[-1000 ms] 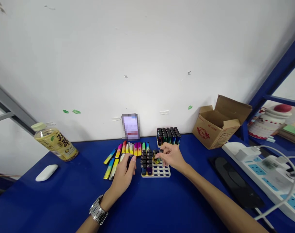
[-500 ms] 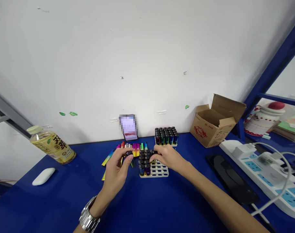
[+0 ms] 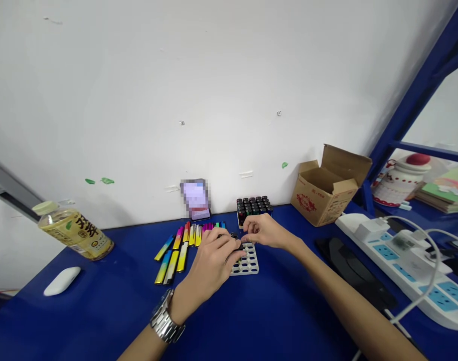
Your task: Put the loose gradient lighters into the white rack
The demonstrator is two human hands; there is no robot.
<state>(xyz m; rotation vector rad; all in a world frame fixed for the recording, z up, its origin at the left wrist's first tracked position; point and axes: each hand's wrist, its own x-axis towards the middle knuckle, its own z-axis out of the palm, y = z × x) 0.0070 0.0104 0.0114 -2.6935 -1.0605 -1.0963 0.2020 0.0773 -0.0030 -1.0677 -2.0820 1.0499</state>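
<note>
Over the white perforated tray (image 3: 247,268), my left hand (image 3: 215,255) is closed on a dark, black-topped lighter (image 3: 242,246), mostly covered by the fingers. Other black-topped lighters (image 3: 233,234) in that tray are largely hidden behind this hand. My right hand (image 3: 264,230) is just right of it, thumb and fingers curled together near the tray's back edge; whatever they pinch cannot be made out. Left of the tray lie several shiny gradient-coloured sleeves (image 3: 172,265), flat on the blue table.
A full rack of black-topped lighters (image 3: 255,203) stands by the wall. Next to it are a propped phone (image 3: 195,198) and an open cardboard box (image 3: 319,195). A bottle (image 3: 76,230) and white case (image 3: 62,281) are left; a dark phone (image 3: 354,273) and power strip (image 3: 402,265) right.
My left hand has moved right with its lighter, from beside the tray to over it. My right hand has lifted slightly back and right from the tray's lighters. The view has shifted a little.
</note>
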